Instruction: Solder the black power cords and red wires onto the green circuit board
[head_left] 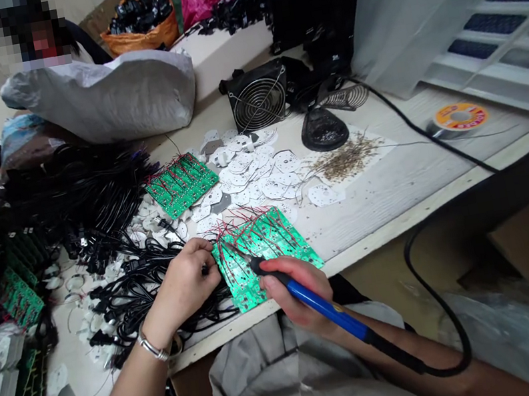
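Note:
My right hand [302, 286] grips a soldering iron [320, 303] with a blue handle, its tip pointing at the upper left part of a green circuit board panel [267, 245]. Thin red and black wires stand up from this panel, which lies at the table's front edge. At the panel's left edge my left hand [190, 281] is closed, its fingertips pinched together; what they hold is hidden. Black power cords [144, 285] lie bunched under and beside that hand. A second green board panel [182, 185] with wires lies farther back.
White disc-like plates [260, 171] are strewn behind the panels. A small fan [259, 101], an iron stand [324, 128] and a solder spool [460, 116] stand farther back. The iron's black cable [417, 260] loops on the right. Another person [81, 43] sits across, behind a white sack [110, 95].

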The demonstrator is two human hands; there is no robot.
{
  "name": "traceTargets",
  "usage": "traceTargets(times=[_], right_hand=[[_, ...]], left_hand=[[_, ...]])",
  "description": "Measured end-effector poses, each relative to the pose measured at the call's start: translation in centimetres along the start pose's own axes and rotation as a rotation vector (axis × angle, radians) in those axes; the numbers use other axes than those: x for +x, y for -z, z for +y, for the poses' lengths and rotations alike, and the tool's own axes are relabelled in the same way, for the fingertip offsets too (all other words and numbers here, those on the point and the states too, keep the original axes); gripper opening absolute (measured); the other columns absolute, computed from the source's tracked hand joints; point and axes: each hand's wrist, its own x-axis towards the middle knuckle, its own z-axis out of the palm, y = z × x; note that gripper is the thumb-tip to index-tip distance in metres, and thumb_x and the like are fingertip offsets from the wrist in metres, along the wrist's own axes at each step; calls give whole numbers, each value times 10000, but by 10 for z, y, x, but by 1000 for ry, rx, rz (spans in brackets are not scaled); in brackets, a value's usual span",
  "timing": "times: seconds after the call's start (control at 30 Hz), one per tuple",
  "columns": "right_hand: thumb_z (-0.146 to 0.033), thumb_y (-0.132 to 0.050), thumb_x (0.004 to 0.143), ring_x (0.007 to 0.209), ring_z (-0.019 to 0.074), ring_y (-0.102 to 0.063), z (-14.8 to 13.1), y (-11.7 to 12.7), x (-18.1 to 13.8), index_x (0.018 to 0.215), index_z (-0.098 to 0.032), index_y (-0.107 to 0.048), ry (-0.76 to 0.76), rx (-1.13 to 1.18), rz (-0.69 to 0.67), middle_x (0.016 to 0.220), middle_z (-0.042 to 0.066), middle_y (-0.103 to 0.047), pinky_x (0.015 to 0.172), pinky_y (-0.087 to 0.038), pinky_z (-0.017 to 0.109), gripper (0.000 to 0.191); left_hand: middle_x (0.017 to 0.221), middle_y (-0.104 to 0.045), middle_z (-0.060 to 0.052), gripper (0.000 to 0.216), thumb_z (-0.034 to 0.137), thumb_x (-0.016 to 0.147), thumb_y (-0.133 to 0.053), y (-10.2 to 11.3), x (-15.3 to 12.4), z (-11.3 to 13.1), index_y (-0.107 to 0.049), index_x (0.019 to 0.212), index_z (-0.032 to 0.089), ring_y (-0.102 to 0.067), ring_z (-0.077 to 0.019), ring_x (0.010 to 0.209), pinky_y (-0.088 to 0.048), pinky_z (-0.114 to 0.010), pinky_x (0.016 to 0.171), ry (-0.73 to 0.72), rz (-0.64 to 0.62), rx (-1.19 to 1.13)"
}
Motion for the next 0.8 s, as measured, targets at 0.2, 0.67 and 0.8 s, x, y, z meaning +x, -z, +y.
traceTargets(times=[0.2, 0.67, 0.8], right_hand=[[-296, -562, 874, 637, 167, -705, 3, -1, -4, 951, -234, -612, -83, 34, -12, 703, 7, -714, 574, -584, 279, 111], [-311, -587, 866, 415, 114, -611, 1, 1, -2, 942, -219, -636, -264, 260, 58, 616, -12, -686, 427, -535, 214, 129], [-319, -590, 863, 404, 110, -604, -3, 6, 1, 922, -205, -632, -286, 304, 95, 602, -14, -676, 421, -538, 209, 135]], left_hand=[[978, -601, -74, 136, 49, 744, -532, -1, 0, 1, -554, 663, 155, -625, -147, 828, -526, -252, 742, 15, -15, -13], [1034, -654, -67, 194, 302, 870, -490, 59, 22, -48, -644, 884, 184, -610, -172, 991, -483, -284, 921, 172, 22, 159], [1173, -593, -205, 325, 300, 843, -475, 97, 58, -115, -621, 1065, 113, -580, -321, 1076, -475, -437, 891, 682, 208, 462]])
